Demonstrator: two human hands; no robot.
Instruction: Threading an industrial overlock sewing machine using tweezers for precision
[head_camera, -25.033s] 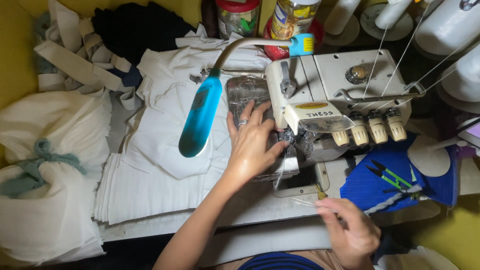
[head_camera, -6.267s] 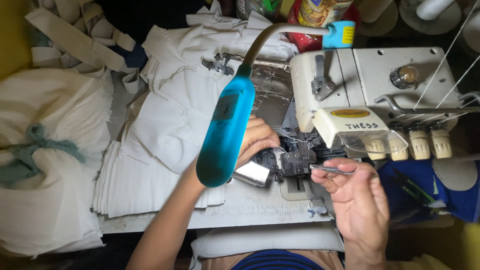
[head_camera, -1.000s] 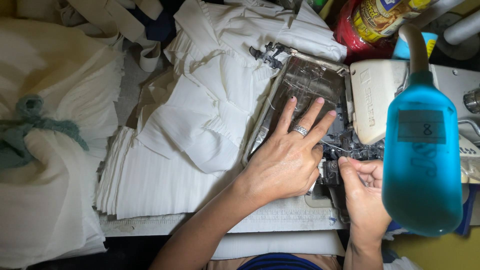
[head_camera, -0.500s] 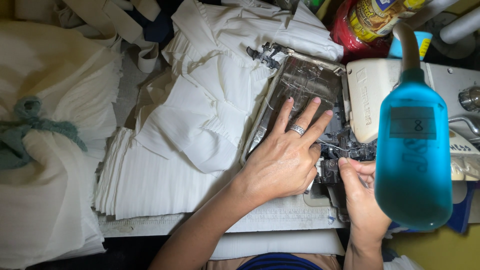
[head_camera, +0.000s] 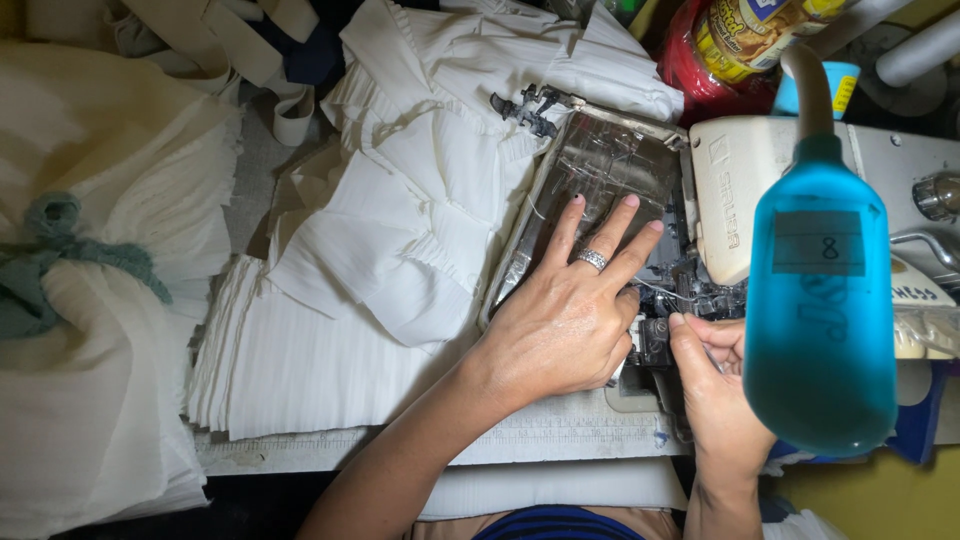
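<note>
One head-worn camera looks steeply down, close over the sewing machine (head_camera: 800, 200).

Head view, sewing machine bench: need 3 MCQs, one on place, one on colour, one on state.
1. Where does the left hand rest?
A. flat on the clear cover plate of the sewing machine
B. on the cloth bundle at far left
C. on the lamp head

2. What colour is the lamp head in front of the machine?
A. red
B. blue
C. white

3. How is the right hand posed?
A. spread flat on the pleated fabric
B. out of view
C. fingertips pinched together at the needle area

Answers:
1 A, the fingers lie spread on the shiny plate.
2 B, its translucent body is blue.
3 C, the fingertips meet beside the dark mechanism; whether they hold thread cannot be told.
</note>
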